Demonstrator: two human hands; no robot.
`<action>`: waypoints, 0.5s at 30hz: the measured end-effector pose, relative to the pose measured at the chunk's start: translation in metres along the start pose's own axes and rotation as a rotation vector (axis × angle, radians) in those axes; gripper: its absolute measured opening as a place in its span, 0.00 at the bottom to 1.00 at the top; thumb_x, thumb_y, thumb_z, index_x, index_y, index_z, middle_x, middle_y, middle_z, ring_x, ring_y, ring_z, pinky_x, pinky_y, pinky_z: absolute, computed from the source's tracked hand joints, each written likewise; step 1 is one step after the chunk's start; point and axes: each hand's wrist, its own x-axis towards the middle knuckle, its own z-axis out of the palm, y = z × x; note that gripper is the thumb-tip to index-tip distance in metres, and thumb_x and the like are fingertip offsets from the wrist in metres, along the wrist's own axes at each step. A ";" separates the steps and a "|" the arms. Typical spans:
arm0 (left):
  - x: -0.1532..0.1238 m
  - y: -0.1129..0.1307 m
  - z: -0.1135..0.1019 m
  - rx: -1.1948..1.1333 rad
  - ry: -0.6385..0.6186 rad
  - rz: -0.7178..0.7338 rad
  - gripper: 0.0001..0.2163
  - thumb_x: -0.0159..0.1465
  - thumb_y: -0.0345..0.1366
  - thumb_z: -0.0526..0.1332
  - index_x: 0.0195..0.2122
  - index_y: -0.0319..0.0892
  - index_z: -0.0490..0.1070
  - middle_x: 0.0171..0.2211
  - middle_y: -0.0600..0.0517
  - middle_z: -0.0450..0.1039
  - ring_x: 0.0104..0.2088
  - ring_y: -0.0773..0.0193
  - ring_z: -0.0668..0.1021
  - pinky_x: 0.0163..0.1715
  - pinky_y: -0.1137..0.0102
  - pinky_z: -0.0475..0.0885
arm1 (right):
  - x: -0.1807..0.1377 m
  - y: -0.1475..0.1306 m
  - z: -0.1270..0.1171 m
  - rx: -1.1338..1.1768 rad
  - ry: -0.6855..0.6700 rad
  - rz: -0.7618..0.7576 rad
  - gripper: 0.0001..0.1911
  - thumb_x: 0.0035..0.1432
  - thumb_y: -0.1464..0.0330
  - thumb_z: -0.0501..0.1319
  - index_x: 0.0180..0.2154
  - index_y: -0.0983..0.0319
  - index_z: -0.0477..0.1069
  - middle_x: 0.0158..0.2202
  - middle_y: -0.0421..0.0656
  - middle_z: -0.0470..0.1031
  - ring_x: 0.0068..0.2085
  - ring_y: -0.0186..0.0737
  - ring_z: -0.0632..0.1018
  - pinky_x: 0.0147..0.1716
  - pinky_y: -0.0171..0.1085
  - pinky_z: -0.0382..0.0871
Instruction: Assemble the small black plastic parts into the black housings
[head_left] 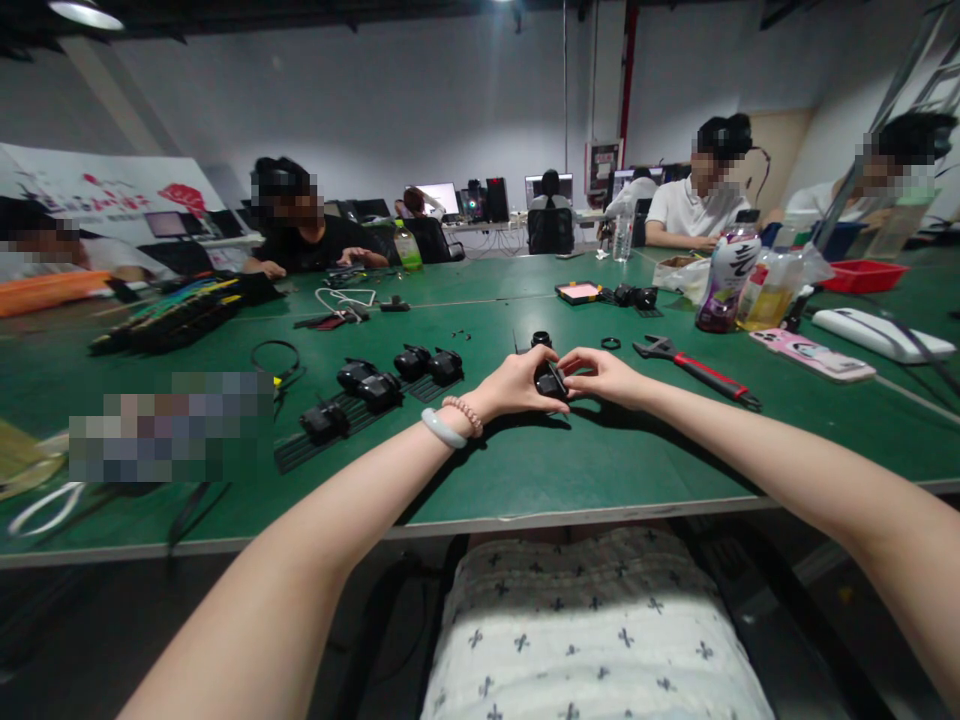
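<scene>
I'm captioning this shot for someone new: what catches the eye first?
Mid-picture, the left hand holds a small black part, with the right hand against it. To their right, a red-handled wrench lies on the green table. To their left sit other black parts on dark strips.

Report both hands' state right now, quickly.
Left hand: holding a small black part between fingers and thumb.
Right hand: fingertips at the part's right side; whether they pinch it cannot be told.

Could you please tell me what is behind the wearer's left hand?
Just beyond the left hand, a round black component shows. The hand covers its lower portion, so I cannot tell whether it joins the black part held there.
</scene>
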 end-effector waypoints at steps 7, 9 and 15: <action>-0.001 -0.002 0.000 -0.012 -0.011 0.034 0.30 0.41 0.52 0.63 0.41 0.41 0.60 0.36 0.50 0.69 0.35 0.61 0.73 0.33 0.71 0.66 | -0.002 -0.002 0.000 0.054 -0.038 0.033 0.16 0.45 0.65 0.62 0.37 0.65 0.65 0.36 0.43 0.69 0.34 0.33 0.73 0.34 0.38 0.72; -0.001 0.000 -0.001 -0.011 -0.013 0.042 0.30 0.41 0.52 0.63 0.41 0.41 0.60 0.36 0.50 0.69 0.36 0.61 0.73 0.34 0.70 0.66 | -0.001 -0.002 -0.001 0.062 -0.057 0.078 0.16 0.47 0.64 0.61 0.37 0.65 0.65 0.32 0.43 0.70 0.30 0.31 0.74 0.31 0.35 0.72; -0.001 0.004 -0.001 0.006 -0.045 0.051 0.30 0.41 0.52 0.64 0.42 0.41 0.60 0.36 0.49 0.69 0.37 0.61 0.73 0.35 0.70 0.66 | 0.000 0.001 -0.002 0.035 -0.079 0.133 0.16 0.50 0.59 0.58 0.34 0.66 0.64 0.24 0.41 0.70 0.23 0.29 0.73 0.23 0.30 0.69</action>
